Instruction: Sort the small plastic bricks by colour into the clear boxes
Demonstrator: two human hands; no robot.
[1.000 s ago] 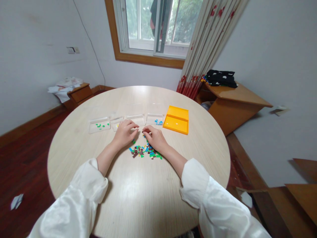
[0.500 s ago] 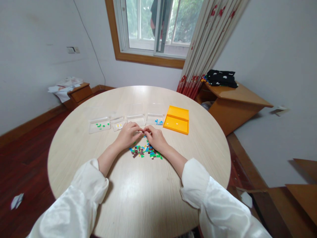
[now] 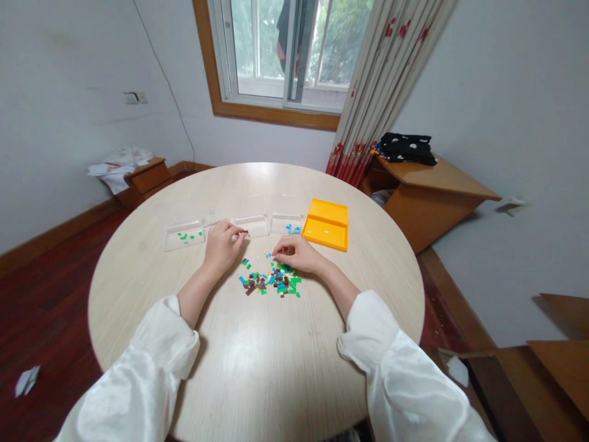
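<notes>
My left hand (image 3: pixel 223 248) pinches a small brown building brick (image 3: pixel 245 232) at its fingertips, by the near left corner of a clear box (image 3: pixel 251 228). My right hand (image 3: pixel 297 253) hovers at the far side of a loose pile of small bricks (image 3: pixel 278 279) in brown, green, blue and yellow. Its thumb and fingers are drawn together; whatever they hold is too small to make out. A few tiny blue pieces (image 3: pixel 269 255) lie just left of those fingertips. Behind my left hand, another clear box (image 3: pixel 216 222) is mostly hidden.
At the row's left end, a clear box (image 3: pixel 172 240) holds several green pieces. Another clear box (image 3: pixel 278 222) contains blue pieces. An open yellow case (image 3: pixel 329 212) with small white pieces stands at the right. Everything rests on a round wooden table (image 3: pixel 257 356).
My hands, formerly together at the fingertips over the pile's far side, have separated. The left moved left with the brown brick; the right shifted slightly right and nearer to me.
</notes>
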